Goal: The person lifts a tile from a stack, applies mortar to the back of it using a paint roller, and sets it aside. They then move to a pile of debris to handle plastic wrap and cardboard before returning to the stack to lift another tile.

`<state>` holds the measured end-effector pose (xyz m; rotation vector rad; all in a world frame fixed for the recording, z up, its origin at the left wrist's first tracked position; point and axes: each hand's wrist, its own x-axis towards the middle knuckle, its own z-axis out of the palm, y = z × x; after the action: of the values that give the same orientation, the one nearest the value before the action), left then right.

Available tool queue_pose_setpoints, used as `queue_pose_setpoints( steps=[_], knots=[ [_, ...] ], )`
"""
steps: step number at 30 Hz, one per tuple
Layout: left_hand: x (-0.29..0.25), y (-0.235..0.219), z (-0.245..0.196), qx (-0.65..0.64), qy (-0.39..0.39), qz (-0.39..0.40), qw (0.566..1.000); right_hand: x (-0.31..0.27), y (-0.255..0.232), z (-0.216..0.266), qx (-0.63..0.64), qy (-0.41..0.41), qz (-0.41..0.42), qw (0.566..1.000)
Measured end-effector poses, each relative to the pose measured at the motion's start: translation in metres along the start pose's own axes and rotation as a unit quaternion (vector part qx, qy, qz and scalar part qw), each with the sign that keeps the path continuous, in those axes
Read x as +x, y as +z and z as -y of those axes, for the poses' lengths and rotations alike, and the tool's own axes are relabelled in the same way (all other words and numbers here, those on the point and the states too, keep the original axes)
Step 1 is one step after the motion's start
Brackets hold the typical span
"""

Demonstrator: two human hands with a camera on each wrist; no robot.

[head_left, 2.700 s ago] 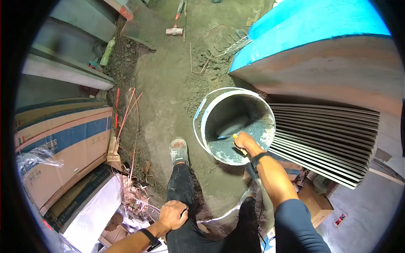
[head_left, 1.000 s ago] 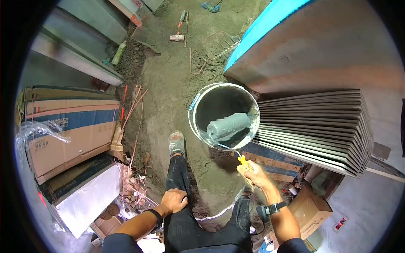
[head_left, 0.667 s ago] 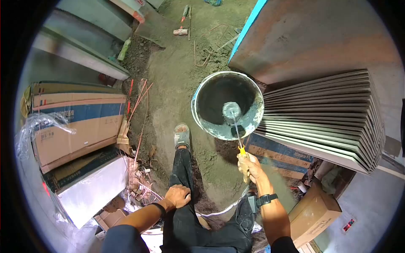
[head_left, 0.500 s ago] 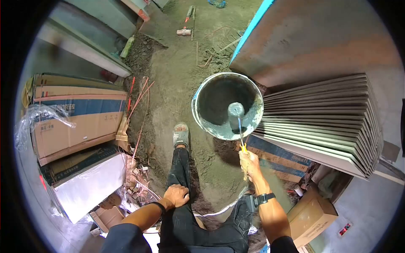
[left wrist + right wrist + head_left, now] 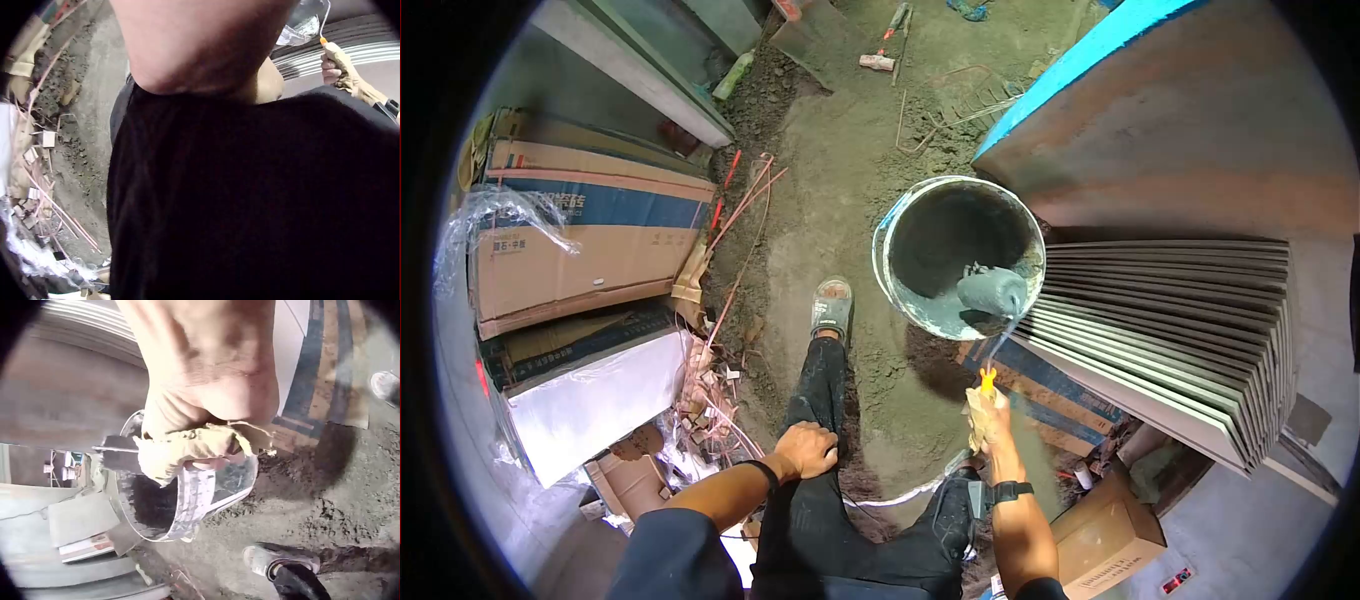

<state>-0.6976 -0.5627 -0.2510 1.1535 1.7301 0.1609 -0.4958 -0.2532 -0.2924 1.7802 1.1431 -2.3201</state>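
Observation:
In the head view the right hand (image 5: 990, 420) grips the wrapped yellow handle (image 5: 988, 382) of a paint roller. Its grey, coated roller sleeve (image 5: 992, 291) lies at the near right inner wall of a white bucket (image 5: 887, 262). The right wrist view shows the right hand's fingers curled round the wrapped handle (image 5: 194, 445), above the bucket (image 5: 209, 487). The left hand (image 5: 807, 450) rests on the left thigh, fingers loosely bent and holding nothing. Only part of the left hand (image 5: 200, 44) shows against the dark trousers in the left wrist view.
Grey panels (image 5: 1180, 330) stand stacked right of the bucket, below a blue-topped slab (image 5: 1090, 70). Cartons (image 5: 590, 250) and scraps (image 5: 715, 410) lie at the left. A hammer (image 5: 877, 62) lies on the floor ahead, near bent wire (image 5: 915, 148).
The roller sleeve has swung from upright to a sideways tilt, toward the bucket's right side. The right hand has lowered a little, still gripping the handle. The left hand stays on the thigh.

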Motion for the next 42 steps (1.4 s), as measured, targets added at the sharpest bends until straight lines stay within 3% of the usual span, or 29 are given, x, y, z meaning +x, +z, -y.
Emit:
queue_pose_setpoints(
  steps=[8, 12, 15, 19, 21, 24, 28, 30, 31, 34, 36, 39, 42],
  knots=[
    [0.005, -0.008, -0.004, 0.012, -0.013, 0.039, 0.999, 0.008, -0.007, -0.012, 0.023, -0.005, 0.015, 1.0],
    [0.007, -0.004, -0.001, 0.015, -0.01, 0.021, 1.0, 0.006, -0.004, -0.012, 0.024, -0.009, 0.021, 0.999],
    [0.008, -0.008, -0.006, 0.019, -0.012, 0.029, 0.999, 0.002, 0.001, -0.011, 0.003, -0.012, -0.008, 1.0],
    [0.012, -0.019, -0.007, 0.034, -0.012, 0.04, 0.999, 0.005, 0.003, -0.005, 0.022, 0.012, 0.053, 0.998],
    [0.013, -0.019, -0.006, 0.023, -0.014, 0.036, 0.999, -0.002, 0.007, -0.015, 0.078, -0.035, 0.043, 0.995],
    [0.014, -0.017, -0.007, 0.034, -0.004, 0.049, 0.998, 0.006, 0.008, -0.01, 0.017, -0.019, 0.011, 1.0],
    [0.01, -0.018, -0.006, 0.038, -0.017, 0.046, 0.998, 0.004, 0.011, -0.009, 0.038, 0.002, 0.033, 0.999],
    [0.01, -0.015, -0.004, 0.035, -0.012, 0.047, 0.998, 0.001, 0.008, -0.024, 0.088, -0.019, 0.004, 0.996],
    [0.01, -0.015, -0.006, 0.038, -0.005, 0.045, 0.998, 0.006, 0.002, -0.027, 0.069, 0.0, 0.053, 0.996],
    [0.009, -0.016, -0.01, 0.04, -0.017, 0.044, 0.998, 0.004, 0.019, -0.016, 0.056, -0.001, 0.024, 0.998],
    [0.007, -0.019, -0.01, 0.035, -0.02, 0.039, 0.998, -0.011, 0.018, -0.022, 0.132, 0.004, 0.033, 0.991],
    [0.008, -0.013, -0.007, 0.042, -0.011, 0.061, 0.997, -0.014, 0.023, -0.029, 0.135, -0.01, -0.004, 0.991],
    [0.008, -0.014, -0.008, 0.049, -0.01, 0.047, 0.998, -0.006, 0.023, -0.02, 0.089, -0.008, 0.022, 0.996]
  ],
)
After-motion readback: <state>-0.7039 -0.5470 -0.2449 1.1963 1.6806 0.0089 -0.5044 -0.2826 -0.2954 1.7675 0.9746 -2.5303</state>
